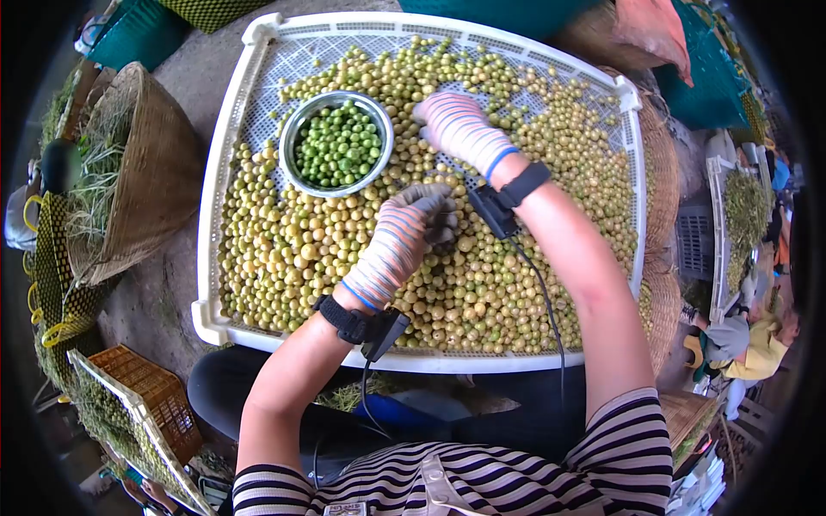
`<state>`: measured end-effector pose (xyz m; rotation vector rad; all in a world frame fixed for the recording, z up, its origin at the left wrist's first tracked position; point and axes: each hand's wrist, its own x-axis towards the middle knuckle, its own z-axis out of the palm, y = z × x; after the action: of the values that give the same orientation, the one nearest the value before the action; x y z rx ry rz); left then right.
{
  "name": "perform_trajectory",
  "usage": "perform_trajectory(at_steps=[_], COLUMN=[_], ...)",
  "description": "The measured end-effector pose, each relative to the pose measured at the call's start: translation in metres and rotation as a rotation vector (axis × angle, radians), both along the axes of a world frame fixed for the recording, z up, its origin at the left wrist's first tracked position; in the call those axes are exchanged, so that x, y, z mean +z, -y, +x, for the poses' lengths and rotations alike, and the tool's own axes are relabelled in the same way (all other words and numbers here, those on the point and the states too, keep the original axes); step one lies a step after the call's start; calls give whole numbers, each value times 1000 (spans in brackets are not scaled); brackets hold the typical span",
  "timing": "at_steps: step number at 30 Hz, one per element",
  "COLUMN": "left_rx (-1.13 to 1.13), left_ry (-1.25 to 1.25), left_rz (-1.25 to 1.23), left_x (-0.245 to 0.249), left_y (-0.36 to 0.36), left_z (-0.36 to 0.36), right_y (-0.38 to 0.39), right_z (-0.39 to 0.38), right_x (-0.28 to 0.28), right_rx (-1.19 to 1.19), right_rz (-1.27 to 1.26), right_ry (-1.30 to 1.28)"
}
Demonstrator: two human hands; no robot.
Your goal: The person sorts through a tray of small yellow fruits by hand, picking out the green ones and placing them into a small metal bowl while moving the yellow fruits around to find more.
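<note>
Small round yellow-green fruits point(301, 249) cover much of a white mesh tray point(206, 249) in front of me. A round metal bowl point(286, 163) stands on the tray at the upper left, filled with greener round fruits point(338, 144). My left hand point(409, 228), in a striped glove with grey fingers, is low over the fruits at the middle, its fingers curled together. Farther up, right of the bowl, my right hand point(460, 127) is in a matching glove with its fingers bent down. Whatever either hand holds is hidden.
A woven basket point(163, 172) with green stalks stands at the left. Below it are an orange crate point(142, 387) and a tray of stalks. Teal containers point(138, 34) are at the far side. Other people point(748, 344) sit at the right, near another white tray point(718, 232).
</note>
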<state>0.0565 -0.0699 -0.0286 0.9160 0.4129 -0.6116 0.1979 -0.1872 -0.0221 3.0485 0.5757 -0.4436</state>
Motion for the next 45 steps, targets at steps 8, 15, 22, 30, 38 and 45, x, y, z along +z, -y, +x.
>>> perform_trajectory(at_steps=[8, 15, 22, 30, 38, 45], left_rx=[173, 18, -1, -42, 7, 62], left_ry=[-188, -205, -154, -141, -177, -187], left_rz=[-267, -304, -317, -307, -283, -283], left_x=[-3, -6, 10, 7, 2, 0], left_y=[1, 9, 12, 30, 19, 20], left_z=[18, 21, 16, 7, 8, 11], right_y=[21, 68, 103, 112, 60, 39], right_z=[-24, 21, -15, 69, 100, 90], right_x=[22, 8, 39, 18, -6, 14], right_rx=[-19, 36, 171, -167, -102, -228], right_rz=[452, 165, -161, 158, 51, -10], right_ry=[-417, 279, -207, 161, 134, 127])
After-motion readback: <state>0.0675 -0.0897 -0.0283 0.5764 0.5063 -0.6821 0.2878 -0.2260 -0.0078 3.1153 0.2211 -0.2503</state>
